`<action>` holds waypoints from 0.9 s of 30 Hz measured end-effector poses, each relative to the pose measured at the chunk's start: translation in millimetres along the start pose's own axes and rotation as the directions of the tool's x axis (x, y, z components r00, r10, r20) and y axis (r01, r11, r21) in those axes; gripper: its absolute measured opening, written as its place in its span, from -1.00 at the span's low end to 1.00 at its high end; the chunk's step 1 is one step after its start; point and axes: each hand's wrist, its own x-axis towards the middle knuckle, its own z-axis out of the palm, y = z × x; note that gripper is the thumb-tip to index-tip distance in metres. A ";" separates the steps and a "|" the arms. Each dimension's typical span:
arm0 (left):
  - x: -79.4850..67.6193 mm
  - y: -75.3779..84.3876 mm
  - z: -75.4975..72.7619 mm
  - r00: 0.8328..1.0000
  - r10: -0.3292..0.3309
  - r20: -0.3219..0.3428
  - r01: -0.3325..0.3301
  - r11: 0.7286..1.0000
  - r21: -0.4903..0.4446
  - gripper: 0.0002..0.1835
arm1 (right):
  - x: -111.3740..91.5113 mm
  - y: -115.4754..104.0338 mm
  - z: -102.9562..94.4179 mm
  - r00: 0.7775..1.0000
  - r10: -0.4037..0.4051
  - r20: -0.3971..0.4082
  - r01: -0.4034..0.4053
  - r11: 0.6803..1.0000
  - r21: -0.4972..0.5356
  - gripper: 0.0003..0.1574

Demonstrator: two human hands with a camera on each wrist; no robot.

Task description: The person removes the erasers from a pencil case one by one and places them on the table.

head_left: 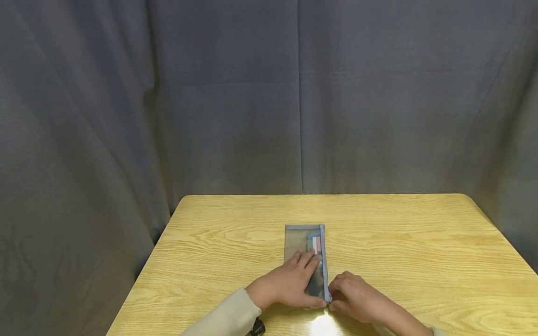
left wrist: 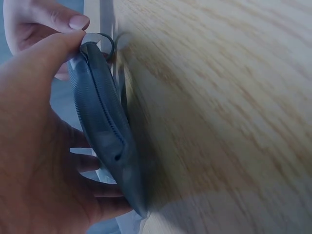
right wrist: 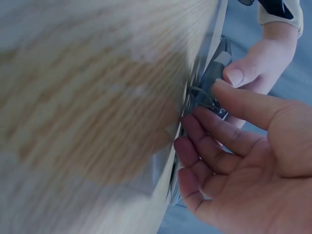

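Observation:
A flat see-through zip pouch (head_left: 294,239) with grey-blue edging lies lengthwise on the table; a striped green, white and pink block (head_left: 316,245) shows through it. My left hand (head_left: 290,283) rests on the pouch with fingers spread across it, its thumb at the zipper's near end. In the left wrist view the toothed zipper (left wrist: 105,105) runs along the pouch's side, and a small loop (left wrist: 112,48) sticks out at its end. There my right hand (head_left: 359,298) pinches the zipper pull between thumb and forefinger, the other fingers curled beside it.
The pouch is on a light wood-grain table (head_left: 420,242) with rounded far corners. Dark grey curtains (head_left: 227,116) hang behind it and at both sides. A black device (head_left: 257,326) shows by the left sleeve. Light glares off the tabletop close to the pouch's near end.

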 end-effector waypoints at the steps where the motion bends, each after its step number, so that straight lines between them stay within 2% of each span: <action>1: 0.1 0.1 -0.3 1.000 -0.003 -0.001 0.003 1.000 -0.003 0.15 | -0.2 0.2 -0.7 1.000 0.009 0.005 -0.009 1.000 0.022 -0.71; 7: 0.7 0.0 -0.6 1.000 -0.022 -0.014 0.021 1.000 -0.014 0.16 | -2.5 2.7 -4.9 0.995 0.074 0.063 -0.084 0.980 0.181 -0.55; 11: 1.1 -0.9 0.3 0.999 -0.032 -0.016 0.031 0.999 -0.032 0.15 | -3.6 5.6 -6.2 0.991 0.102 0.084 -0.118 0.969 0.216 -0.55; 16: 0.5 -0.8 0.5 0.999 -0.032 -0.023 0.031 0.999 -0.036 0.14 | -3.3 7.9 -7.0 0.993 0.083 0.079 -0.099 0.970 0.224 -0.72; 21: -0.3 -0.7 0.1 0.999 -0.028 -0.016 0.027 0.999 -0.031 0.16 | -3.3 8.4 -7.9 0.995 0.063 0.073 -0.077 0.977 0.201 -0.80; 27: -1.7 -1.3 0.2 1.000 -0.022 -0.009 0.022 0.999 -0.024 0.16 | -1.3 8.3 -3.9 0.999 0.034 0.023 -0.037 0.993 0.115 -0.76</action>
